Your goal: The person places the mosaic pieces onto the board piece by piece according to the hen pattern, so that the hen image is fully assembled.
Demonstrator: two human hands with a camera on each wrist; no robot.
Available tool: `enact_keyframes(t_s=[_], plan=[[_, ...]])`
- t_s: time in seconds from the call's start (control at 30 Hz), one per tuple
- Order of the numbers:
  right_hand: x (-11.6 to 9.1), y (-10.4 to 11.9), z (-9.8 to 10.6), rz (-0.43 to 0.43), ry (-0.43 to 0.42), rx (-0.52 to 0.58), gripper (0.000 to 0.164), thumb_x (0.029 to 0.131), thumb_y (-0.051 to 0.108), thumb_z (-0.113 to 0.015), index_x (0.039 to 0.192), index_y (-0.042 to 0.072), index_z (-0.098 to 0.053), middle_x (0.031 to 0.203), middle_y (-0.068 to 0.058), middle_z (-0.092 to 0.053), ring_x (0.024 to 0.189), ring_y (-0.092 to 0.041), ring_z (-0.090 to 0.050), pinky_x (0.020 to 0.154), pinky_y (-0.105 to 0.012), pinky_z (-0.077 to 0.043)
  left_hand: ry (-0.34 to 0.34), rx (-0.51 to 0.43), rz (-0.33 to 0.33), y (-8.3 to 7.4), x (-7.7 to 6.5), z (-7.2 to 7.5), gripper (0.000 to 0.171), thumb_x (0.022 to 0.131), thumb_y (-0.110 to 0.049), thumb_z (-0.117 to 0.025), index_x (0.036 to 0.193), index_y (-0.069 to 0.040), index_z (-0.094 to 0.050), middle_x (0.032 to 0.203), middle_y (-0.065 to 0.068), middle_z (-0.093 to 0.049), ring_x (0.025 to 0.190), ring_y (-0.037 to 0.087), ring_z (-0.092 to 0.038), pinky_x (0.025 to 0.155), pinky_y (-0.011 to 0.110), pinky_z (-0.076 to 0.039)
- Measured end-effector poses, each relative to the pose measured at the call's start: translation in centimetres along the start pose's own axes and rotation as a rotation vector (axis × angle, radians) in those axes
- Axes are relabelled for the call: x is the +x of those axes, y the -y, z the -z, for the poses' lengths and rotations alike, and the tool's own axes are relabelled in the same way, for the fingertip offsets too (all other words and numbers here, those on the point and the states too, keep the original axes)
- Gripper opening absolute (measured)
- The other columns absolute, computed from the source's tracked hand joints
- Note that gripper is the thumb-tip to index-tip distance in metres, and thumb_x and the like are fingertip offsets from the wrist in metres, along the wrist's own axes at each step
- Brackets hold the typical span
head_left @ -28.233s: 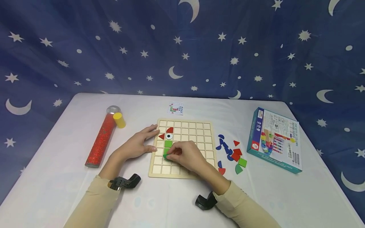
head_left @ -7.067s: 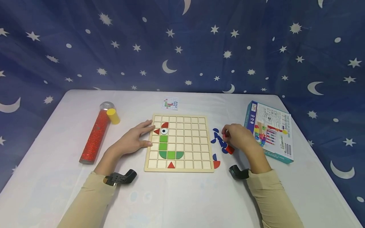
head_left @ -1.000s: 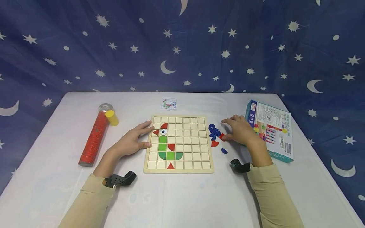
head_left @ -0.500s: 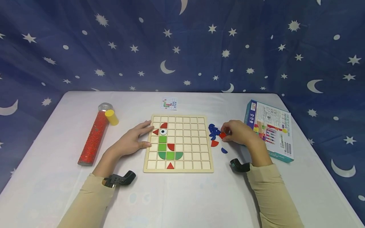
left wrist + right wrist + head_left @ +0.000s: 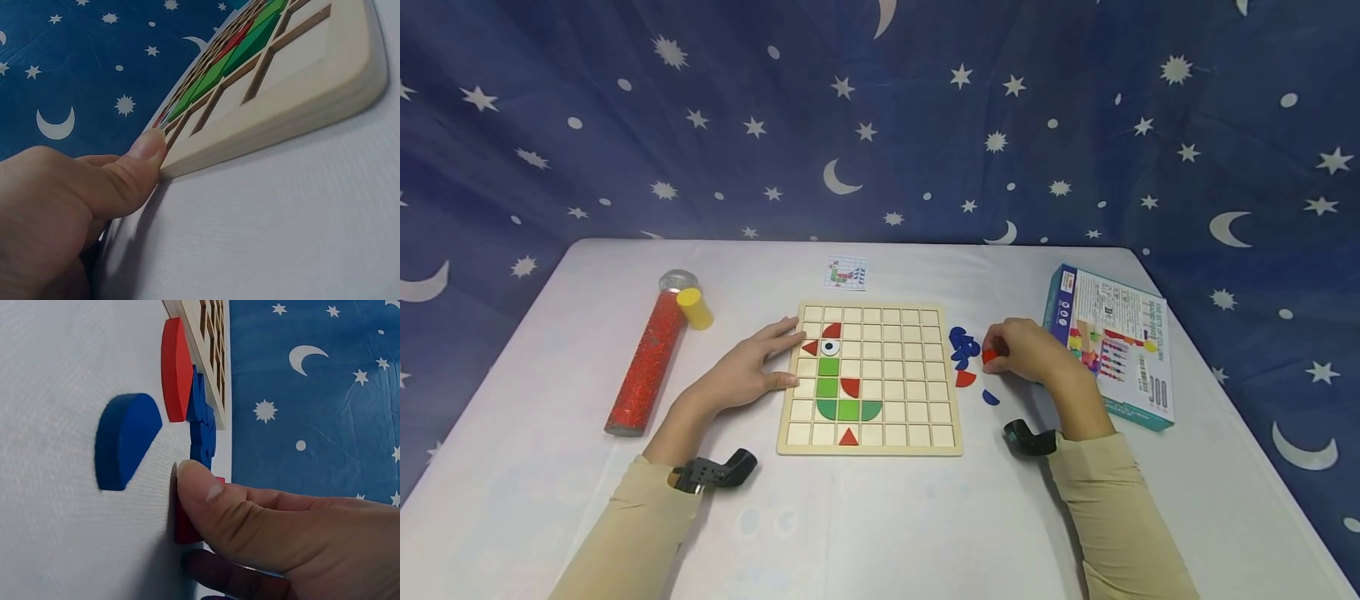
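Observation:
My left hand (image 5: 739, 372) rests at the left edge of the wooden grid board (image 5: 917, 448), fingers extended; in the left wrist view its thumb (image 5: 145, 149) touches the frame. On the board lie green tiles (image 5: 828, 367), several red pieces such as a red quarter-circle (image 5: 850, 387), and a round white eye tile (image 5: 830, 347). To the right of the board my right hand (image 5: 1030, 350) pinches a red tile (image 5: 185, 525) between thumb and fingers, its shape mostly hidden. Beside that hand are a pile of blue pieces (image 5: 962, 344), a red quarter-circle (image 5: 966, 379) and a blue piece (image 5: 991, 397).
A small pattern card (image 5: 846, 273) with a bird design lies behind the board. The game box (image 5: 1120, 350) sits at the right, near my right forearm. At the left lie a red glittery tube (image 5: 651, 367) and a yellow cylinder (image 5: 695, 309).
A red quarter-circle has come onto the board since about seven seconds ago. In the last second my right fingers have closed on a red tile and drawn it slightly right; the left hand stays put.

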State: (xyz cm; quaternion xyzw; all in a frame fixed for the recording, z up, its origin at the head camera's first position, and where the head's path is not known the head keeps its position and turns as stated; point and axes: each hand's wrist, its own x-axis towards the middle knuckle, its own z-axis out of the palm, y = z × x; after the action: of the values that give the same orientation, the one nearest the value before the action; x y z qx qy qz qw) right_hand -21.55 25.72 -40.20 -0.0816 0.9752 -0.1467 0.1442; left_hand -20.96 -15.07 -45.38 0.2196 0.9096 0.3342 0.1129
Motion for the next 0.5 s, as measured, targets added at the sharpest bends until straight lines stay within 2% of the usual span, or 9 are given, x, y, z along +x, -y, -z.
enact_keyframes(t_s=[0.23,0.5], plan=[[-0.4,0.2,0.4,0.051,-0.007,0.022,0.011,0.081,0.013,-0.075,0.09,0.013,-0.069,0.085,-0.004,-0.065,0.084,-0.021,-0.055,0.083,-0.036,-0.052,0.001,0.008,0.012,-0.2,0.0,0.0,0.076,0.081,-0.029,-0.073,0.146,-0.012,-0.038,0.159,0.007,-0.02,0.146,0.034,-0.016,0.115,0.055,-0.021],[-0.8,2.0,0.8,0.152,-0.109,0.027,0.012,0.086,0.007,-0.068,0.096,0.012,-0.071,0.088,-0.003,-0.07,0.083,-0.02,-0.059,0.082,-0.038,-0.055,0.008,-0.009,0.014,-0.1,0.0,0.1,0.075,0.081,-0.029,-0.073,0.146,-0.013,-0.038,0.159,0.007,-0.02,0.147,0.034,-0.016,0.116,0.055,-0.02]])
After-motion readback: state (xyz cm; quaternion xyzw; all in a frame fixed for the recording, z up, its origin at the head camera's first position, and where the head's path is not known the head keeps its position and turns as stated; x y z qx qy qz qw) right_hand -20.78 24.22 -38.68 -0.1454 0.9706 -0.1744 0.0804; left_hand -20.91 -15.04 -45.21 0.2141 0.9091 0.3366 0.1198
